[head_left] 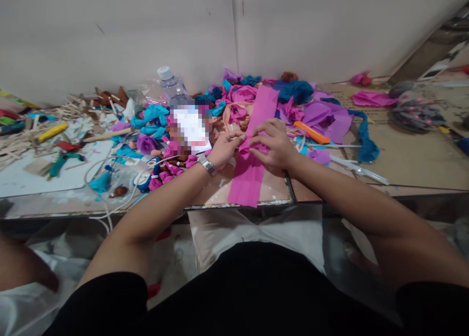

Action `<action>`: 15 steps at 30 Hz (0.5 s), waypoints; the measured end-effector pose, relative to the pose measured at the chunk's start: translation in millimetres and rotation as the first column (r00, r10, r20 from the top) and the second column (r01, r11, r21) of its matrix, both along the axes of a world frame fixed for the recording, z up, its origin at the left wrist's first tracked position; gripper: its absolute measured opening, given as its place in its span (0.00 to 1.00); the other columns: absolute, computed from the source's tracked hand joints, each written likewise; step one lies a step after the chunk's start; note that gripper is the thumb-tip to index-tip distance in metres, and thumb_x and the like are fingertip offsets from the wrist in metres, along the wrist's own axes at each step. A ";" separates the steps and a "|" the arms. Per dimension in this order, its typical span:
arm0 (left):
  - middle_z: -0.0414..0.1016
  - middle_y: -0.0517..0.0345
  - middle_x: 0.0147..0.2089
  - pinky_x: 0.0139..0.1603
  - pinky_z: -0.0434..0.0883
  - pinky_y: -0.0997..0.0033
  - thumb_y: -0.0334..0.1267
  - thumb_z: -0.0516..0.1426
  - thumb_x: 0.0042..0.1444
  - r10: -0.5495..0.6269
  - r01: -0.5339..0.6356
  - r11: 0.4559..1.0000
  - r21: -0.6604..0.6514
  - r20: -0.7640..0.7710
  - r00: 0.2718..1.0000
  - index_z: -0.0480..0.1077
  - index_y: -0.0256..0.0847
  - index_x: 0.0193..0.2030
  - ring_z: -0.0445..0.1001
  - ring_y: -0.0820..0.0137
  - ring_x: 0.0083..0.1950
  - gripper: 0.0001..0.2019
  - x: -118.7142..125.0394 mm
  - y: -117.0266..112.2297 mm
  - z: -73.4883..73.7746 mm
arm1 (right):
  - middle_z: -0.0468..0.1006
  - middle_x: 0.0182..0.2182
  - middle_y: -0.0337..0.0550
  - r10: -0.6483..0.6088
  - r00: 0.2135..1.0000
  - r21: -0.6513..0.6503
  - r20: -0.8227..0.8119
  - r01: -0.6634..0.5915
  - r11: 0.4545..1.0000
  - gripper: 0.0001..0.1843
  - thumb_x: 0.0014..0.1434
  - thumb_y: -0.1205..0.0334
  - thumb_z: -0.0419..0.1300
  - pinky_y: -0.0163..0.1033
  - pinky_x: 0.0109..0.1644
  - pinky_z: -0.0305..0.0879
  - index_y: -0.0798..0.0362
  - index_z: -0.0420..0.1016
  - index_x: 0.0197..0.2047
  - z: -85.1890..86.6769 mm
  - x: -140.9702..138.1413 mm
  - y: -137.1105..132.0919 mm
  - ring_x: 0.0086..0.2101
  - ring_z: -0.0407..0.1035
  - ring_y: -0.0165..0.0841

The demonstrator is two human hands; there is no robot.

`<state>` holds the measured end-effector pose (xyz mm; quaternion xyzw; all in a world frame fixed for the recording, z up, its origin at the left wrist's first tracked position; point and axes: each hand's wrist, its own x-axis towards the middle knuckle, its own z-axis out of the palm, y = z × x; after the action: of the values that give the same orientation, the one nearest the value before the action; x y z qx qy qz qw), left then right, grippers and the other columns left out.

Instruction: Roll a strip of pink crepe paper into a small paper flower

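Note:
A long strip of pink crepe paper lies slantwise across the table, its lower end reaching the front edge. My left hand, with a metal watch on the wrist, pinches the strip's left edge near its middle. From the other side, my right hand grips the same part with bent fingers. The paper is gathered and creased between the two hands. Just beyond my right hand lies an orange utility knife. A phone with a lit, blurred screen is near my left hand.
Pink, blue and purple crepe paper pieces are heaped behind. A plastic bottle stands at the back. Wooden sticks lie on the left, a white cable hangs over the front edge, and cardboard covers the right side.

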<state>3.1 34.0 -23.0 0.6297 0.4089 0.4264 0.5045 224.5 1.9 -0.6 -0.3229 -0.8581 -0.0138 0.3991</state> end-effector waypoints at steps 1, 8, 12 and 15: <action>0.67 0.65 0.24 0.21 0.58 0.75 0.56 0.68 0.59 0.011 -0.011 1.000 -0.011 0.002 1.000 0.81 0.41 0.45 0.60 0.78 0.20 0.20 0.8 -1.9 2.1 | 0.81 0.49 0.47 0.010 1.000 0.004 0.006 -0.010 1.000 0.10 0.68 0.50 0.67 0.60 0.62 0.56 0.46 0.84 0.44 -1.0 0.0 0.8 0.54 0.68 0.49; 0.67 0.65 0.22 0.23 0.56 0.77 0.46 0.67 0.59 0.024 -0.023 0.998 -0.064 0.013 1.000 0.78 0.37 0.40 0.59 0.79 0.20 0.13 6.9 -14.0 15.6 | 0.83 0.48 0.46 0.056 0.997 0.012 0.061 -0.057 0.998 0.06 0.67 0.56 0.67 0.57 0.60 0.56 0.47 0.83 0.40 -5.5 -4.6 0.1 0.53 0.69 0.47; 0.66 0.66 0.21 0.23 0.56 0.77 0.47 0.67 0.59 0.067 -0.067 0.995 -0.068 -0.001 0.998 0.79 0.37 0.41 0.59 0.78 0.20 0.14 6.7 -13.8 16.3 | 0.84 0.44 0.44 0.054 0.997 -0.010 0.061 -0.054 0.999 0.05 0.66 0.62 0.66 0.57 0.61 0.56 0.48 0.81 0.36 -4.6 -5.8 -2.6 0.54 0.69 0.47; 0.67 0.64 0.22 0.23 0.57 0.77 0.47 0.66 0.59 0.103 -0.104 0.994 -0.029 -0.026 0.994 0.79 0.36 0.39 0.60 0.78 0.21 0.14 5.6 -12.5 15.2 | 0.85 0.44 0.43 0.041 0.998 -0.004 0.058 -0.041 0.999 0.03 0.66 0.62 0.66 0.58 0.62 0.56 0.47 0.82 0.40 -3.7 -5.5 -4.1 0.55 0.69 0.48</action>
<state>8.7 21.6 -7.8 0.6052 0.4536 0.4376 0.4862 218.9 -2.2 -4.3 -0.3053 -0.8757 -0.0139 0.3740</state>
